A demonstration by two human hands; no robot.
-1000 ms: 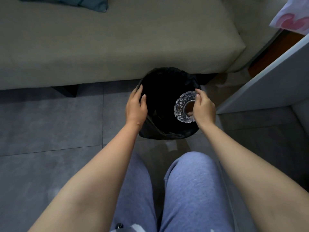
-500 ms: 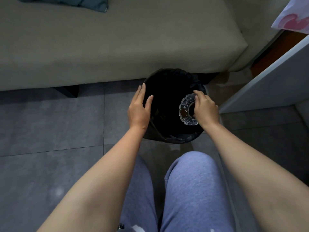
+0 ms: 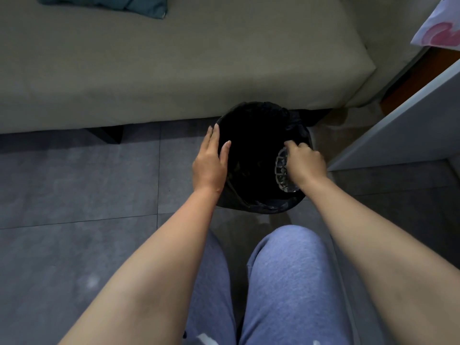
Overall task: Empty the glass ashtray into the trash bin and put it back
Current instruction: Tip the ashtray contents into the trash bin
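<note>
A round trash bin (image 3: 251, 206) lined with a black bag stands on the floor in front of the sofa. My right hand (image 3: 305, 161) grips the cut-glass ashtray (image 3: 282, 171) and holds it tipped almost on edge over the bin's right side, its open face turned toward the dark inside. My left hand (image 3: 210, 161) lies flat on the bin's left rim, fingers stretched out along it. The bin's inside is black and I cannot see what lies in it.
A beige sofa (image 3: 174, 70) runs along the back with a teal cushion (image 3: 112, 3) on it. A pale grey table edge (image 3: 403, 125) juts in at the right. My knees in blue-grey trousers (image 3: 286, 282) sit just before the bin. Grey floor tiles (image 3: 74, 183) spread left.
My right hand has rolled the ashtray further over, from facing me to nearly edge-on over the bin. My left hand has flattened its fingers on the rim.
</note>
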